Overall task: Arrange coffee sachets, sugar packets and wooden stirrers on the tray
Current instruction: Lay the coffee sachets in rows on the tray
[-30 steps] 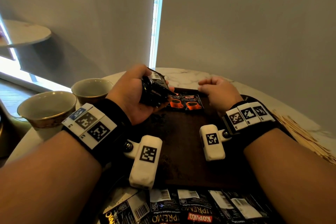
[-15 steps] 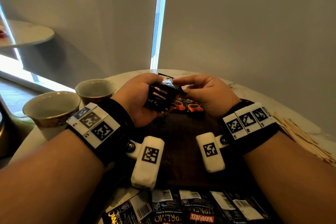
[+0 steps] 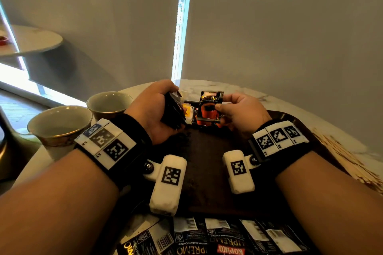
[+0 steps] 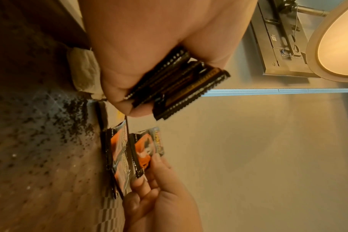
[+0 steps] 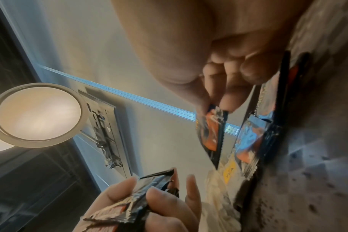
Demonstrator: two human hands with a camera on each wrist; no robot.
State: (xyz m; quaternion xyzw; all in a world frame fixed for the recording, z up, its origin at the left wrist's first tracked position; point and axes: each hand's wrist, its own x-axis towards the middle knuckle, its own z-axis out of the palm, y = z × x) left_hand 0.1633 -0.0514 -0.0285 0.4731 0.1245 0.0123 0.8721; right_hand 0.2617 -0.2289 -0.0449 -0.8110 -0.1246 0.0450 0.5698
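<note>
My left hand [image 3: 154,109] grips a stack of black coffee sachets [image 3: 173,113] [image 4: 175,84] [image 5: 129,202] above the far left of the dark tray [image 3: 207,161]. My right hand [image 3: 238,109] pinches one black-and-orange coffee sachet [image 3: 209,107] [image 4: 147,150] [image 5: 209,133] by its edge, held upright just right of the stack. Two more sachets [image 5: 252,138] lie on the tray's far end beneath it. White sugar packets [image 5: 222,180] with a yellow mark lie beside them. Wooden stirrers [image 3: 348,161] lie in a pile on the table to the tray's right.
Two cups [image 3: 60,124] [image 3: 109,103] stand on the round marble table [image 3: 238,89] left of the tray. A row of black sachets [image 3: 207,236] lies along the table's near edge. A grey wall rises close behind the table.
My right hand has pulled one sachet off the stack and drawn it to the right, turning its front toward me. The left hand has tilted the stack more upright.
</note>
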